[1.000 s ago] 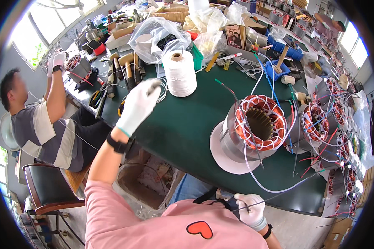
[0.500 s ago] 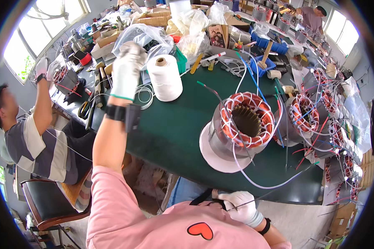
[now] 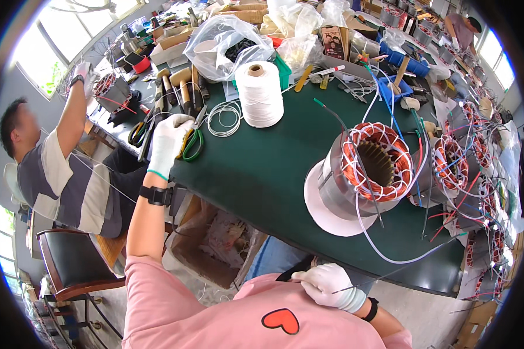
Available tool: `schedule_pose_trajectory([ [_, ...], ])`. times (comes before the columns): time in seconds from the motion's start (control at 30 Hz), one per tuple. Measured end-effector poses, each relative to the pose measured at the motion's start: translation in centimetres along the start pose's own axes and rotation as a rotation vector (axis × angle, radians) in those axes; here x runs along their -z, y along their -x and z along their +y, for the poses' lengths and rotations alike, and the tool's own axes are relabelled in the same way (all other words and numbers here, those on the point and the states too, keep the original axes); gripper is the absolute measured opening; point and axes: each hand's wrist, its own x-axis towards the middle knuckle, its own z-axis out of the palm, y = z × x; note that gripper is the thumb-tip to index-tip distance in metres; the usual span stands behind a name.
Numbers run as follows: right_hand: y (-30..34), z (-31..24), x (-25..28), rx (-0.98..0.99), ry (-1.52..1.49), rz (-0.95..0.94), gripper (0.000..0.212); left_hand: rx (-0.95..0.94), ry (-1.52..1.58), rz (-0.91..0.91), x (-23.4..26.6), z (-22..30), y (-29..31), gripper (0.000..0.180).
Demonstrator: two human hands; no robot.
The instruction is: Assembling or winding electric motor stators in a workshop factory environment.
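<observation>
Our curled left hand (image 3: 170,135) is beside the green-handled scissors (image 3: 201,139) on the counter (image 3: 244,174); our right hand (image 3: 330,284) curls loosely. We can't tell either's hold; we should grasp by the loops.

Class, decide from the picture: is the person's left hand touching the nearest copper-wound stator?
No: the left hand is by the green-handled scissors, well to the left of the stator.

Clock digits (image 3: 331,33) show on the phone (image 3: 333,45), a red heart (image 3: 280,321) on the shirt (image 3: 215,317).
</observation>
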Motion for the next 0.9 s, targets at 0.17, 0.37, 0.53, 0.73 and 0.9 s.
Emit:
schedule_pose_trajectory([
  [0.17,0.6,-0.2,-0.5,-0.003,0.056,0.027,0.019,-0.262,0.106,-0.092,-6.9,1.4,-1.3,0.020],
  [0.37,0.1,-0.1,-0.8,-0.053,0.052,-0.011,0.019,0.162,0.288,-0.072,-14.1,5.9,-1.0,0.021],
  [0.53,0.1,0.6,-1.6,-0.076,0.033,-0.035,0.020,0.046,0.322,-0.145,-13.6,6.0,-0.1,0.023],
  [0.73,0.1,0.5,-0.9,-0.167,-0.038,0.015,0.020,-0.170,-0.284,-0.001,-4.4,-3.7,2.0,0.014],
  [0.9,-0.1,0.1,-0.5,-0.258,-0.052,-0.012,0.020,-0.257,-0.156,-0.072,-1.3,-4.2,8.5,0.009],
])
